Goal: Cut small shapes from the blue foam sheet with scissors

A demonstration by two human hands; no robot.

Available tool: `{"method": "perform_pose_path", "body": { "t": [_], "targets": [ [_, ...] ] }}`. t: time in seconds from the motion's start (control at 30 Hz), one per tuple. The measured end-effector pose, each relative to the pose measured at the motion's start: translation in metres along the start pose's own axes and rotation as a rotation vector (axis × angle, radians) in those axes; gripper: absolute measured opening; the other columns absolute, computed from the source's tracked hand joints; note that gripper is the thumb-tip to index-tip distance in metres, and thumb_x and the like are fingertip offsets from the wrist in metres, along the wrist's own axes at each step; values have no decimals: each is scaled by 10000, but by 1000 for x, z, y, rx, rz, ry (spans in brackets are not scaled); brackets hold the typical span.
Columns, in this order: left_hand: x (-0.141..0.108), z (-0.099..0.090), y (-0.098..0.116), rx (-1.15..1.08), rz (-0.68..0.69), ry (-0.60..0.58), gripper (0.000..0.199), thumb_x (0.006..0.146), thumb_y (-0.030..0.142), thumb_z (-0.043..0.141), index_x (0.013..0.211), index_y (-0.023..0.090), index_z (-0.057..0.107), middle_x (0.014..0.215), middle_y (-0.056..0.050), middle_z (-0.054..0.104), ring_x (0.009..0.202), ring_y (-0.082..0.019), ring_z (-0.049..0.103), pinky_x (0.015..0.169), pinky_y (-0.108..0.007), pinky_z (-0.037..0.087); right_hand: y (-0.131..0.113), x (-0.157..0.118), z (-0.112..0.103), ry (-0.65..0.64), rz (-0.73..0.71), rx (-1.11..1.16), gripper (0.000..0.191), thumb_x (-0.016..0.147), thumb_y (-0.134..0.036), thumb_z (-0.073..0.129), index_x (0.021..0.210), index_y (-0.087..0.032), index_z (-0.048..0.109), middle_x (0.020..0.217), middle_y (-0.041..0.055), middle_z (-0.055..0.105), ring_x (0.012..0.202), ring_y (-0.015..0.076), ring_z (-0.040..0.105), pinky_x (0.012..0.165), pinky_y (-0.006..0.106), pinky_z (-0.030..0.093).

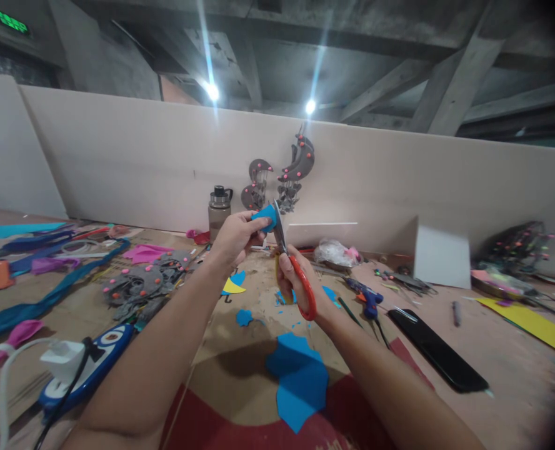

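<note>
My left hand (240, 237) pinches a small piece of blue sheet (264, 217), which looks like felt or foam. Red-handled scissors (304, 284) are in my right hand (296, 275), their blades pointing up and against the right edge of that piece. Below my hands, on the cardboard, lie a larger blue sheet (299, 378) with a scalloped edge and a small blue flower-like cutout (244, 317). A yellow crescent piece (234, 285) rests beside more blue scraps, close under my left wrist.
At left are a blue power strip (113, 340) with plugs and grey decorations (146, 278) with coloured dots. A bottle (219, 209) stands by the white board. To the right lie a blue glue gun (367, 299), a black phone (437, 350) and a yellow sheet (535, 325).
</note>
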State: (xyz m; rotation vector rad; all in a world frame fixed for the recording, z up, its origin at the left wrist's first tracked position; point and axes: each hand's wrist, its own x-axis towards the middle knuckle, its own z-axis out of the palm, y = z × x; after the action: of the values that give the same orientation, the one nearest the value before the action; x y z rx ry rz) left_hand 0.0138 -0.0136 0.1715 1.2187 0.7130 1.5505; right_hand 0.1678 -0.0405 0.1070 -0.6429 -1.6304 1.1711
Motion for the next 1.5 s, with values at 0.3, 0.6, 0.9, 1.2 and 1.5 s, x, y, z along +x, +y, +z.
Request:
{"method": "perform_pose_path", "body": {
  "t": [0.3,0.6,0.9,1.2,1.5],
  "targets": [
    [3,-5,-3,57,7,-37,158,660,215,752,653,129,619,514,22,514,437,-49,437,436,-156,341,2,0,-2,-17,14,41,396,864,-608,591,893,-232,470,583,-87,326,413,63,276,354,176,237],
    [4,-8,-2,51,11,-44,151,658,199,741,646,121,612,506,27,505,425,-38,419,432,-153,330,1,1,-5,-48,36,48,392,868,-599,589,959,-230,492,593,-91,344,415,59,277,343,161,252],
    [3,-6,-4,0,10,-46,216,637,185,778,708,136,581,583,24,566,452,-51,499,443,-163,385,3,-1,-1,5,38,73,380,873,-589,597,937,-231,488,585,-94,343,394,49,288,336,159,251],
    [2,-2,-6,0,-11,-70,246,653,198,787,671,146,548,526,5,581,431,-77,535,419,-167,356,4,-2,3,31,31,101,388,877,-600,590,919,-233,471,549,-107,317,369,52,287,327,164,239],
    [5,-6,-5,10,-6,-46,237,625,199,810,693,125,595,559,20,560,442,-52,498,427,-166,361,1,-3,5,58,53,80,422,843,-617,619,899,-231,458,561,-104,347,379,49,306,320,155,252]
  ]
}}
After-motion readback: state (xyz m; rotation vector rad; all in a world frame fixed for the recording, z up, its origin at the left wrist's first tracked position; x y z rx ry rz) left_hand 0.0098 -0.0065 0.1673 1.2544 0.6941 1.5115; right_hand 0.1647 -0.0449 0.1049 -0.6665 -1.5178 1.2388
